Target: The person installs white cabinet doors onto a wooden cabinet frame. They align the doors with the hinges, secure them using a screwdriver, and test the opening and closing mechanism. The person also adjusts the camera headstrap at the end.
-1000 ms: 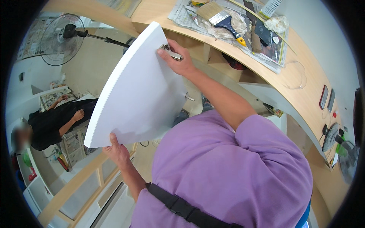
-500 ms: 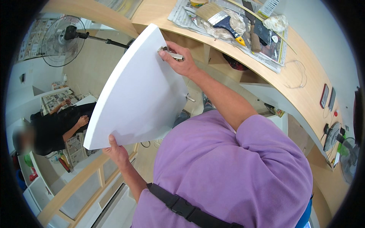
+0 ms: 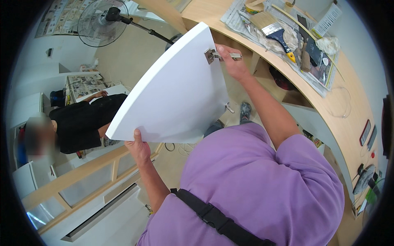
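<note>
Both my hands hold up a white cabinet door (image 3: 172, 96), a flat panel that looks bowed along its long edge, tilted in front of my body. My left hand (image 3: 138, 148) grips its lower left corner, thumb on the white face and fingers hidden behind. At the upper right edge, my right hand (image 3: 234, 65) is closed around the door beside a metal hinge (image 3: 210, 56), whose arm sticks out past the thumb. A second hinge (image 3: 230, 108) juts from the same edge lower down, touched by neither hand.
A curved wooden counter (image 3: 305, 88) on the right carries newspaper, a paintbrush (image 3: 276, 35), scrapers and a phone (image 3: 365, 132). A standing fan (image 3: 102, 22) is at upper left. Below it, a person in black (image 3: 82, 123) is near newspaper. A wooden rail (image 3: 78, 178) crosses the lower left.
The view has shifted, so the surroundings sit further right. The upper hinge's plate shows more fully beside my right thumb. The other person's posture has changed. Both hands still hold the door.
</note>
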The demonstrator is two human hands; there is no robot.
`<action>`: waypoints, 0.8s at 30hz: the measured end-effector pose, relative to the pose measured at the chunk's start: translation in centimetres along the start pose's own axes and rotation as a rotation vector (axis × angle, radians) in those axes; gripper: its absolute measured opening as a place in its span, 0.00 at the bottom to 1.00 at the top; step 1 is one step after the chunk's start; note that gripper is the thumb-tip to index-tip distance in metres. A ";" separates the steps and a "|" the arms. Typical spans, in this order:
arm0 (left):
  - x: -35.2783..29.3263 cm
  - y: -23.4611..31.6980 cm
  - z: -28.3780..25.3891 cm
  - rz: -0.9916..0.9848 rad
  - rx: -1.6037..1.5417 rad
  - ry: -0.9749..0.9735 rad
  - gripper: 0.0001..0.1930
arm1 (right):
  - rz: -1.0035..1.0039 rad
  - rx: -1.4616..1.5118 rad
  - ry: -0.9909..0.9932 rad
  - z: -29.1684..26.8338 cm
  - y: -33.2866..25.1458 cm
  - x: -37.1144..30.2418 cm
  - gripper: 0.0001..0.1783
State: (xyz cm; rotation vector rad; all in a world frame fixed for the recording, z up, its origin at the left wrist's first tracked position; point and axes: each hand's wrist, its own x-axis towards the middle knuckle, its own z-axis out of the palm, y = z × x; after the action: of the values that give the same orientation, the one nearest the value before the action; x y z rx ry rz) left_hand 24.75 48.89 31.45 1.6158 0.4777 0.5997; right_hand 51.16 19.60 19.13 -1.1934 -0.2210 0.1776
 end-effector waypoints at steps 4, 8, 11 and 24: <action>-0.4 -0.4 -0.1 -0.005 -0.011 -0.003 0.22 | -0.024 -0.070 -0.082 -0.4 -0.6 -0.2 0.30; -0.7 -0.5 0.1 0.000 -0.008 0.000 0.23 | 0.002 -0.016 -0.031 -0.6 -0.9 -0.6 0.26; -1.1 0.2 0.9 0.012 -0.007 -0.009 0.23 | 0.009 -0.006 -0.025 -0.9 -1.1 -0.7 0.26; -3.0 -0.3 0.8 -0.007 0.032 0.011 0.24 | -0.041 -0.006 0.048 -2.9 0.0 -1.6 0.24</action>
State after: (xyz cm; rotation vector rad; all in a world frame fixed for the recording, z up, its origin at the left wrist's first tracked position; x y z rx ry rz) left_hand 22.95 46.51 30.77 1.6418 0.5032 0.5984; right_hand 50.42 16.59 18.01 -1.1968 -0.2041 0.1123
